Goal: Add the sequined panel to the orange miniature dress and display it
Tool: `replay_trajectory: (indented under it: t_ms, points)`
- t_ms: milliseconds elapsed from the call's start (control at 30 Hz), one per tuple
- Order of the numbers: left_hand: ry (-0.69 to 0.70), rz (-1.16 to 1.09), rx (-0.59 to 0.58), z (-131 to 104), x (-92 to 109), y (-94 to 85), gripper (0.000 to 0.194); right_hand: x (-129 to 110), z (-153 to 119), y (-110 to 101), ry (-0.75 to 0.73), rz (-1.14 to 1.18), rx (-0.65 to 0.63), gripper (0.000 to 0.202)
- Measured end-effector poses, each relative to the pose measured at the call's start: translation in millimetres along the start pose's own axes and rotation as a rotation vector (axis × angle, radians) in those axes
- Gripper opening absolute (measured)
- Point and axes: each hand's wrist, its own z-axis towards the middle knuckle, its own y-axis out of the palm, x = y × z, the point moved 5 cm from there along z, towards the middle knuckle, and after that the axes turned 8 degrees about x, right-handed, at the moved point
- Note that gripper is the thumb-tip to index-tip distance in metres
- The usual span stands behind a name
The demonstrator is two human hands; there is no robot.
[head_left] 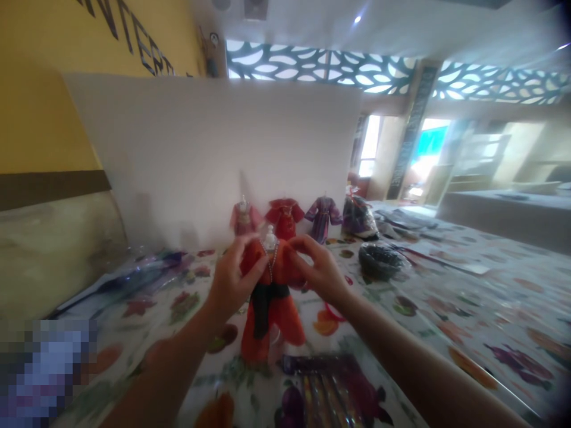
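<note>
A small orange doll outfit [285,315] with a dark sash [262,312] stands upright on a small white doll form [270,238]. A beaded trim runs in a V down its neckline. My left hand [232,276] pinches the outfit at its left shoulder, thumb against the front. On the other side, my right hand [322,270] has its fingers closed around the right shoulder and sleeve. Some fingertips are hidden by the cloth and blurred.
Behind stand a pink outfit [244,217], a red outfit [285,219] and a purple outfit [323,219] against a white board [223,148]. A dark bowl [379,260] sits to the right. Shiny tubes [330,398] lie in front on the fruit-patterned tablecloth [428,333].
</note>
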Motion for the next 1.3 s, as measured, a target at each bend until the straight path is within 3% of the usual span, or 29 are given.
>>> replay_trajectory:
  t_ms: [533,733,967,1300]
  points:
    - [0.146,0.120,0.029,-1,3,-3.5,0.027,3,-1,3,0.013,0.049,0.008,0.014]
    - [0.140,0.115,0.005,-3,-1,-1.3,0.039,1,-3,2,0.015,0.034,-0.018,0.016]
    - [0.162,0.105,0.007,-5,-2,1.1,0.043,6,-1,6,0.006,0.018,-0.020,0.035]
    - [0.152,0.095,0.009,-6,-13,5.5,0.054,4,0,8,0.011,-0.040,-0.101,0.039]
